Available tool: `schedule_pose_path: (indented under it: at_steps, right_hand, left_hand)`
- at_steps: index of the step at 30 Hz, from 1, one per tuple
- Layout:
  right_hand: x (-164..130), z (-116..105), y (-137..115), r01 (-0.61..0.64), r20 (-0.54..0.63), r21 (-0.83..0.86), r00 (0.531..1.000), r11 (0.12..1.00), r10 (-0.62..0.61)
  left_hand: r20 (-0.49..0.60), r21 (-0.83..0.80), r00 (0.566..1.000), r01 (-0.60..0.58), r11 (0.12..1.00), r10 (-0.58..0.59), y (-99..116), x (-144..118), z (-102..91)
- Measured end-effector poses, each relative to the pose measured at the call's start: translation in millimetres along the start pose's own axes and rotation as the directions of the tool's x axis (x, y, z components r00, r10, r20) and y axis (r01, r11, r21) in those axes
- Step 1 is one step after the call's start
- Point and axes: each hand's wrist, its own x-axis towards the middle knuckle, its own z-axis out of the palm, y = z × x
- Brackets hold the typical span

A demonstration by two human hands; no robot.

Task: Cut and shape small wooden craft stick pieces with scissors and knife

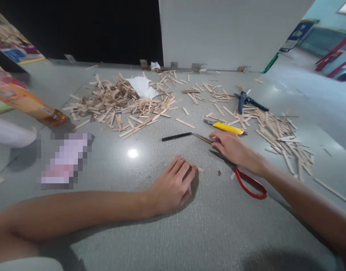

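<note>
My left hand (pixel 174 184) rests on the grey tabletop, its fingers closed on a small flat wooden stick (pixel 200 169) whose rounded end sticks out to the right. My right hand (pixel 227 145) is closed at the near end of a slim brass-coloured metal tool (pixel 202 138); its exact kind is unclear. That tool's far tip meets or lies by a thin black rod (pixel 177 136). Scissors with red handles (pixel 252 184) lie partly under my right hand and wrist. Just beyond that hand is a yellow utility knife (pixel 227 128).
A heap of wooden sticks (pixel 105 101) with white paper (pixel 143 86) lies at back left, and more sticks (pixel 285 135) at right. Blue-handled pliers (pixel 246 101) lie near them. A bottle (pixel 28 98) and a blurred-out flat object (pixel 67 160) are on the left. Panels (pixel 218 34) stand behind.
</note>
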Motion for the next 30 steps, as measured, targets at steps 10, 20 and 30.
schedule_pose_path:
  at_steps: [10, 20, 30]
  right_hand:
    - [-9.3, 7.0, -45.7, -0.092, -0.075, 0.292, 0.99, 0.952, 0.119]
    - [-11.2, 33.7, -45.3, -0.086, 0.012, 0.485, 0.996, 0.87, 0.092]
    - [-1.7, 30.1, -25.4, -0.069, -0.125, 0.576, 0.977, 0.815, 0.171]
  left_hand:
    - [0.018, 0.052, 1.0, 0.021, 0.998, -0.022, 1.1, 0.4, -0.4]
    - [0.089, 0.058, 0.995, 0.038, 0.998, -0.043, 1.2, 2.4, -4.3]
    - [0.091, 0.032, 0.99, 0.107, 0.994, -0.11, 1.5, -1.3, -2.1]
